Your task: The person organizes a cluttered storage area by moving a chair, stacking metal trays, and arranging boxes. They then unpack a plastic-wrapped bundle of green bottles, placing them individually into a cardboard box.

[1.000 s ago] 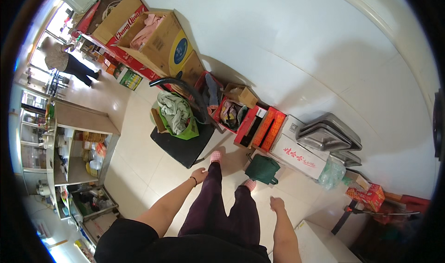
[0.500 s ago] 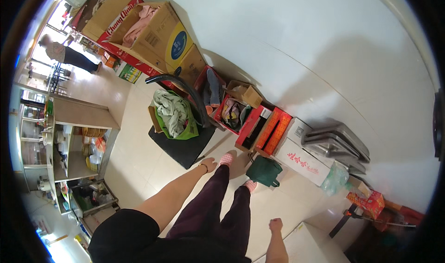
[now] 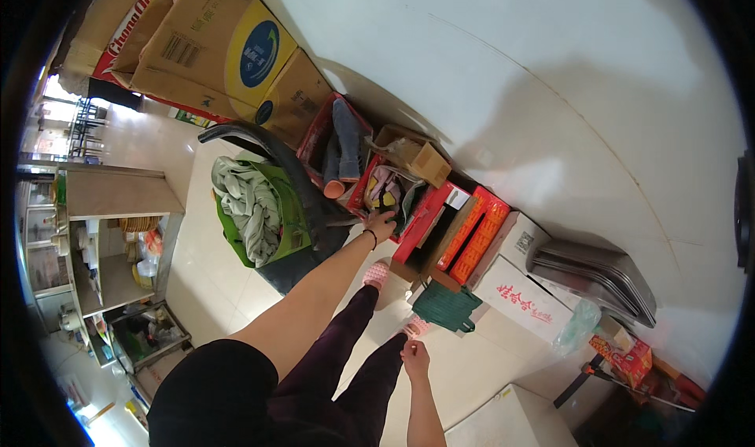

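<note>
Left hand point(image 3: 383, 225) extended to red box point(image 3: 359, 193) of crumpled cloth point(image 3: 383, 186), its grip not discernible, right hand point(image 3: 415, 359) held near green bag point(image 3: 444, 304), fingers curled together

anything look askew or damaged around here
Two things: pale cloth bulges above the rim of the green bag, looking overstuffed, and a thin brownish line crosses the white wall, perhaps a crack, perhaps a seam.

Cloth point(image 3: 248, 211) in bag point(image 3: 297, 234), left of left grip point(image 3: 382, 226)

Likely an eatery's storage corner: cartons point(image 3: 185, 49) lining the wall point(image 3: 503, 124), stacked metal trays point(image 3: 602, 274), crowded shelf unit point(image 3: 118, 191).
</note>
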Available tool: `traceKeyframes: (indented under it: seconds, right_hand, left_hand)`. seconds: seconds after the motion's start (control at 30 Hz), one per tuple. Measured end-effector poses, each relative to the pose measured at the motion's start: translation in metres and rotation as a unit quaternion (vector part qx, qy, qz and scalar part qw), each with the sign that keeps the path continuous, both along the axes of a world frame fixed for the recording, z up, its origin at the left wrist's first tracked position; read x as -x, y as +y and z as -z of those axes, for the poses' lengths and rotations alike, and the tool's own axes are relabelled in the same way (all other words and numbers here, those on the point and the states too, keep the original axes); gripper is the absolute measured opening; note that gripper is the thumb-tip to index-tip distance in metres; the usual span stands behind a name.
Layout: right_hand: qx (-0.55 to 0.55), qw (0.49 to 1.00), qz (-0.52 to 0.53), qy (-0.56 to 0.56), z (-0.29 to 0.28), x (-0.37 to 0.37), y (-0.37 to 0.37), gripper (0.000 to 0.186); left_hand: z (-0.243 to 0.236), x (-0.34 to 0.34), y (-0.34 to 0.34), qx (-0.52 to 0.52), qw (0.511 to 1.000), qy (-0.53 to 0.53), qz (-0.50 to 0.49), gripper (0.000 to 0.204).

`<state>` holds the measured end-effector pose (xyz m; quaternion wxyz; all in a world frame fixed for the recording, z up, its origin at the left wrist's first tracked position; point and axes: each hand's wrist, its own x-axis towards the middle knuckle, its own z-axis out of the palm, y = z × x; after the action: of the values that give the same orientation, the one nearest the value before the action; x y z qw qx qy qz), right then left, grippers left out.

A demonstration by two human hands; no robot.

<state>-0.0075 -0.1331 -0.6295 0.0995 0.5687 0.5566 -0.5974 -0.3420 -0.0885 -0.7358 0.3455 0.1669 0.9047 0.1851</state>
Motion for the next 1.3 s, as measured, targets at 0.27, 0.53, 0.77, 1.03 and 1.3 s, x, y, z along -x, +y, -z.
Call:
traceKeyframes:
  seconds: [0.27, 0.53, 0.77, 1.03, 1.3]
  right_hand:
    - [-0.051, 0.987, -0.089, -0.123, -0.002, -0.051, 0.001, 0.016]
    - [-0.112, 0.982, -0.144, -0.054, -0.043, -0.010, 0.029, 0.017]
    - [-0.230, 0.951, -0.207, 0.028, -0.062, 0.022, 0.056, 0.020]
    - [-0.253, 0.924, -0.285, -0.003, -0.096, 0.019, 0.073, 0.020]
    - [-0.234, 0.900, -0.362, -0.069, -0.090, -0.024, 0.067, 0.023]
  left_hand:
    - [-0.041, 0.000, 0.010, -0.133, 0.977, -0.051, -0.159, 0.031]
    - [-0.174, -0.058, -0.042, -0.268, 0.952, 0.146, -0.028, 0.025]
    - [-0.261, -0.094, -0.112, -0.302, 0.953, -0.002, -0.020, 0.024]
    - [-0.342, -0.107, -0.140, -0.370, 0.917, 0.138, 0.049, 0.022]
    - [-0.414, -0.101, -0.146, -0.426, 0.901, 0.054, -0.055, 0.024]
